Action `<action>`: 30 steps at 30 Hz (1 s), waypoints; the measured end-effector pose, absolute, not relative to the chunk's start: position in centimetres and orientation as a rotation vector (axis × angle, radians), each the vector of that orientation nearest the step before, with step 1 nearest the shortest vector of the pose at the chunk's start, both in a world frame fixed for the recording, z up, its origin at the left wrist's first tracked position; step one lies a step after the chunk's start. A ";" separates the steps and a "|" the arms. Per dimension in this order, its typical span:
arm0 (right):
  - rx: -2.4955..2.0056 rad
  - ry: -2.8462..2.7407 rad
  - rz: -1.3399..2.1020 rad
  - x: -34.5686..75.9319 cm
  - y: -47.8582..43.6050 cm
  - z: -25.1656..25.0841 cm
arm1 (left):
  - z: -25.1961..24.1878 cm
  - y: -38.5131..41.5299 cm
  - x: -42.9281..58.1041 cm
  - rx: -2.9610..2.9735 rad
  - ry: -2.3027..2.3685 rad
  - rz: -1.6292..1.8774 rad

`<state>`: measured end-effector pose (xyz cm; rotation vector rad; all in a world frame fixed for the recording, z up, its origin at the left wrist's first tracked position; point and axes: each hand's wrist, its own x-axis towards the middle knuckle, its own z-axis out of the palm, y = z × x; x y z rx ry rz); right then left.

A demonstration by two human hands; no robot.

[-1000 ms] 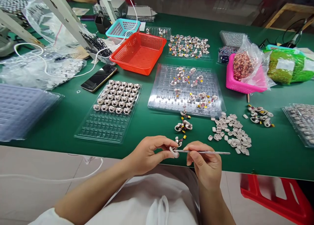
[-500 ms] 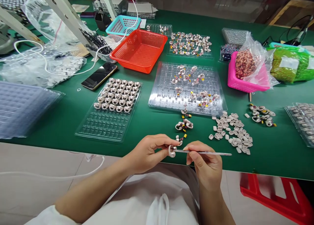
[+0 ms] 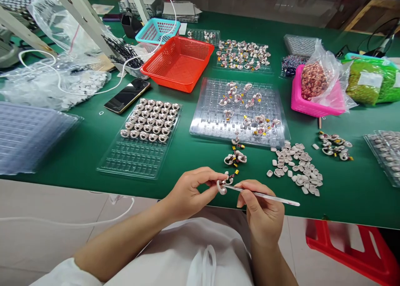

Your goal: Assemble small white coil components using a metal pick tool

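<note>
My left hand [image 3: 190,192] pinches a small pearly, curved earbud part [image 3: 222,189] between thumb and fingertips, just over the table's front edge. Held like a pen in my right hand [image 3: 264,213], metal tweezers [image 3: 281,200] touch that part with their tips; fingers hide some of the contact. Right behind my fingertips lies a similar piece with a yellow tab [image 3: 231,177]. A small cluster of such wired pieces [image 3: 236,157] sits farther back. To the right, small white shell caps [image 3: 300,169] are scattered in a loose pile.
A tray [image 3: 129,159] with rows of pearly parts lies left, near a phone [image 3: 126,95]. Behind stand a red basket [image 3: 179,67] and a stack of clear trays [image 3: 208,123] with wired pieces. A pink basket [image 3: 315,107] stands right; a red stool [image 3: 353,252] is below the table.
The tweezers have tilted, their back end now lower and farther right. The held earbud part has shifted slightly up and right. Both hands keep their grip.
</note>
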<state>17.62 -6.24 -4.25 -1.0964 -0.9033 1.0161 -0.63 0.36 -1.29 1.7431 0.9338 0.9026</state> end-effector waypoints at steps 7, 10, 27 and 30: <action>-1.025 -1.243 0.924 18.5 -6.4 -3.9 | -1.3 0.3 -0.7 1.624 0.981 0.808; -0.979 -1.459 0.867 19.6 -6.2 -3.5 | -1.2 0.4 -0.7 1.570 0.990 0.758; -1.136 -0.868 1.037 17.7 -6.2 -4.4 | -1.3 0.3 -0.5 1.823 0.978 1.024; -1.166 -0.828 1.039 17.6 -6.1 -4.5 | -1.5 0.3 -0.5 1.842 0.954 1.065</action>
